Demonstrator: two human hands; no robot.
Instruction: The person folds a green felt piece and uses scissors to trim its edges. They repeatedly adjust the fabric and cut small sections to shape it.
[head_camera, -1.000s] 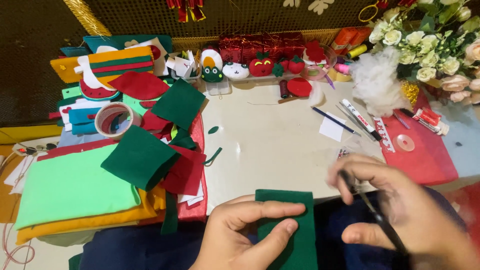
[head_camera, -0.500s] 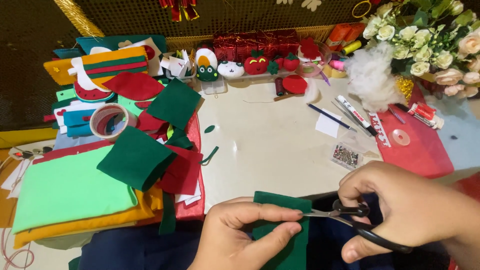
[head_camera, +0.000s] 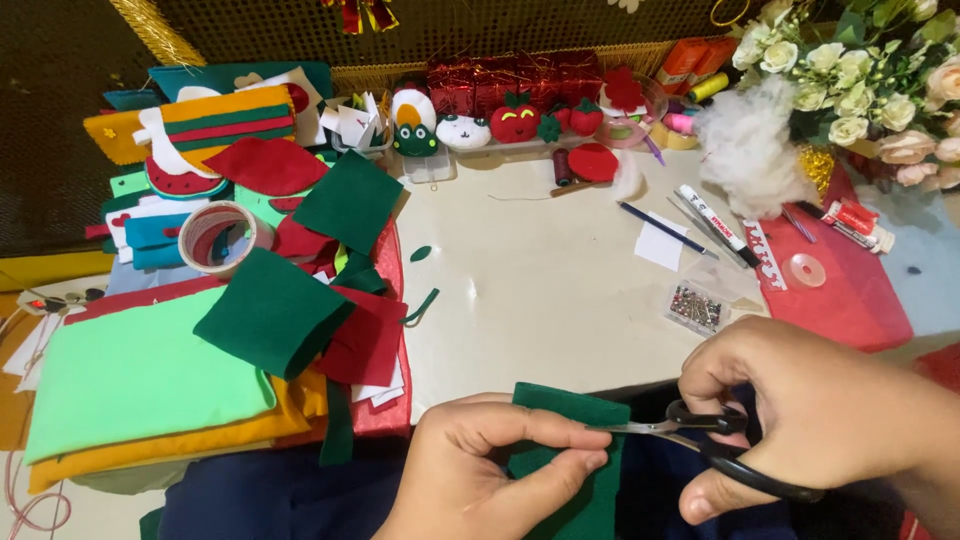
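Green felt (head_camera: 572, 455) hangs at the near table (head_camera: 540, 290) edge, pinched between thumb and fingers of my left hand (head_camera: 480, 470), its long axis running toward me, while my right hand (head_camera: 810, 415), closed through the scissors (head_camera: 700, 440), brings the blades in crosswise from the right.
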